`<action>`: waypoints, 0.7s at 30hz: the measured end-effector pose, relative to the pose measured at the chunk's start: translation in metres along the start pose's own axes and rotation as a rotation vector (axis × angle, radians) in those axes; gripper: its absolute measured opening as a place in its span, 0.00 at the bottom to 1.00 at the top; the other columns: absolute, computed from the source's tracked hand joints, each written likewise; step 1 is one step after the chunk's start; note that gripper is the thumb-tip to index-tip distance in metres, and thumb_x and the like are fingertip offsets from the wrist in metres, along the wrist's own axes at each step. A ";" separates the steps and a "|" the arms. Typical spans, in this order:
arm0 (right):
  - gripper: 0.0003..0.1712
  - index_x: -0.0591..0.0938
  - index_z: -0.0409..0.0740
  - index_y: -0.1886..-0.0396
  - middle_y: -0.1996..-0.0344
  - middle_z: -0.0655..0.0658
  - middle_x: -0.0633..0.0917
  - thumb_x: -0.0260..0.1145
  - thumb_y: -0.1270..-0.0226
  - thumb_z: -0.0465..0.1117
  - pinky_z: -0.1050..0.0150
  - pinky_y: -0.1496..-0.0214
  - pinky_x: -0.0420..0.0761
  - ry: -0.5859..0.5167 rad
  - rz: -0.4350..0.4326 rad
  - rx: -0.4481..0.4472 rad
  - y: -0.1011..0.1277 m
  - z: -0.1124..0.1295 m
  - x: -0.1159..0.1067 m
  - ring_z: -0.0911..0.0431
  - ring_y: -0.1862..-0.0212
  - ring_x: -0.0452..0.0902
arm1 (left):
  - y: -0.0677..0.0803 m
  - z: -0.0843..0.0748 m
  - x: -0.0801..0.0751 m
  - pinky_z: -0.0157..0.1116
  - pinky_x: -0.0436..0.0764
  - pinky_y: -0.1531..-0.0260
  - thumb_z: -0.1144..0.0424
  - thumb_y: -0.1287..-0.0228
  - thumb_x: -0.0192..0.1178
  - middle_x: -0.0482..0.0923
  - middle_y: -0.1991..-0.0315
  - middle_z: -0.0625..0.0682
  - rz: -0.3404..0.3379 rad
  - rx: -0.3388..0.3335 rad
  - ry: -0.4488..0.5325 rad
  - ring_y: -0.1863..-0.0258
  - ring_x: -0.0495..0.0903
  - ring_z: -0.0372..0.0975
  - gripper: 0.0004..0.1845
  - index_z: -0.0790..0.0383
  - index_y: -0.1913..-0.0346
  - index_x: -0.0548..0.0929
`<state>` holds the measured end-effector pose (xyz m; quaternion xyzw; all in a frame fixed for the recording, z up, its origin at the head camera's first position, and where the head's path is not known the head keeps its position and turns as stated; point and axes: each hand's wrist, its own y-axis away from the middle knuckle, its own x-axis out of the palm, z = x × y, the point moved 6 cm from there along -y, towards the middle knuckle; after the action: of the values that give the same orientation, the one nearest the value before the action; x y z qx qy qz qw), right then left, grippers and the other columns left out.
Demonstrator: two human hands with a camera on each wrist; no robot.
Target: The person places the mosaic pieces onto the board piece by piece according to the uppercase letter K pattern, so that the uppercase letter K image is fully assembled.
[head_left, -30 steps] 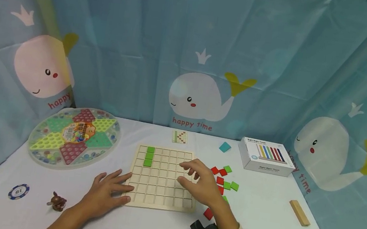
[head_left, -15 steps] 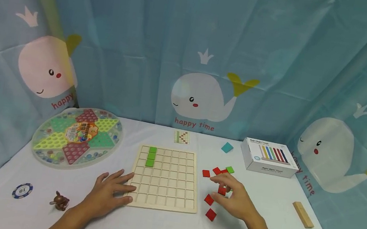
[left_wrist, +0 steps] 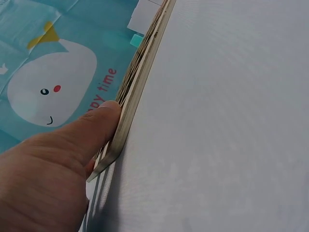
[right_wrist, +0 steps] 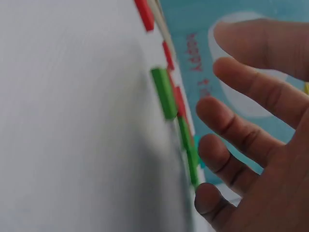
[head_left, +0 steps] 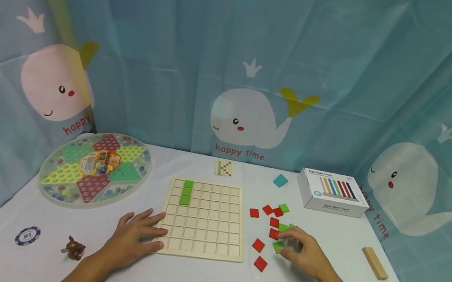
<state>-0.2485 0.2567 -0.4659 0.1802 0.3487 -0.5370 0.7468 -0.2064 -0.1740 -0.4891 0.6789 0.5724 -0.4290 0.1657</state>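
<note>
Right hand hovers with fingers spread and loose over a green tile, gripping nothing; tile lies flat among red tiles right of the wooden grid board. Left hand rests flat, pressing the board's left edge

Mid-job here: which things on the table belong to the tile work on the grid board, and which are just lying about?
In use: grid board under the left hand; three green tiles set in it; loose red and green tiles by the right hand; pattern card.

Lying about: round marble board, poker chip, brown figurine, white box, wooden block, teal piece.
</note>
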 end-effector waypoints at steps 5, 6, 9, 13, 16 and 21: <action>0.13 0.84 0.55 0.57 0.59 0.56 0.80 0.72 0.42 0.38 0.61 0.56 0.73 -0.032 0.034 -0.013 0.004 -0.014 0.003 0.56 0.57 0.71 | -0.001 0.000 0.001 0.64 0.47 0.42 0.45 0.46 0.69 0.73 0.37 0.50 -0.005 0.023 -0.004 0.33 0.62 0.57 0.19 0.49 0.54 0.89; 0.13 0.84 0.56 0.57 0.58 0.56 0.79 0.72 0.42 0.39 0.61 0.55 0.74 -0.030 0.038 -0.014 0.004 -0.015 0.004 0.56 0.57 0.71 | 0.000 0.000 0.002 0.64 0.47 0.42 0.45 0.46 0.68 0.73 0.37 0.50 -0.007 0.025 -0.004 0.33 0.62 0.57 0.19 0.49 0.54 0.89; 0.14 0.84 0.59 0.58 0.58 0.58 0.78 0.73 0.43 0.40 0.59 0.52 0.75 0.001 0.048 -0.007 0.003 -0.015 0.007 0.56 0.55 0.72 | 0.002 0.000 -0.001 0.64 0.46 0.42 0.44 0.46 0.68 0.73 0.37 0.50 -0.010 0.026 -0.006 0.34 0.62 0.57 0.19 0.49 0.54 0.89; 0.15 0.85 0.61 0.58 0.59 0.60 0.77 0.73 0.44 0.38 0.55 0.49 0.76 0.081 0.052 0.034 0.001 -0.014 0.011 0.56 0.54 0.71 | 0.003 0.000 -0.003 0.64 0.47 0.42 0.44 0.45 0.68 0.73 0.37 0.49 -0.012 0.024 -0.004 0.34 0.62 0.57 0.18 0.48 0.54 0.89; 0.18 0.84 0.60 0.56 0.59 0.60 0.75 0.73 0.45 0.37 0.56 0.51 0.76 0.128 0.046 0.058 0.001 -0.013 0.012 0.57 0.55 0.70 | 0.003 -0.001 -0.003 0.64 0.47 0.42 0.44 0.45 0.68 0.73 0.37 0.49 -0.013 0.023 0.000 0.34 0.62 0.57 0.18 0.48 0.54 0.89; 0.20 0.84 0.58 0.54 0.60 0.58 0.75 0.74 0.45 0.35 0.60 0.54 0.75 0.154 0.023 0.055 0.002 -0.012 0.011 0.57 0.56 0.68 | 0.000 -0.003 -0.002 0.64 0.47 0.43 0.45 0.45 0.68 0.74 0.37 0.51 -0.018 0.036 0.000 0.34 0.62 0.57 0.18 0.49 0.55 0.89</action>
<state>-0.2489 0.2583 -0.4823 0.2453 0.3881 -0.5221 0.7188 -0.2055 -0.1732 -0.4861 0.6766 0.5706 -0.4408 0.1495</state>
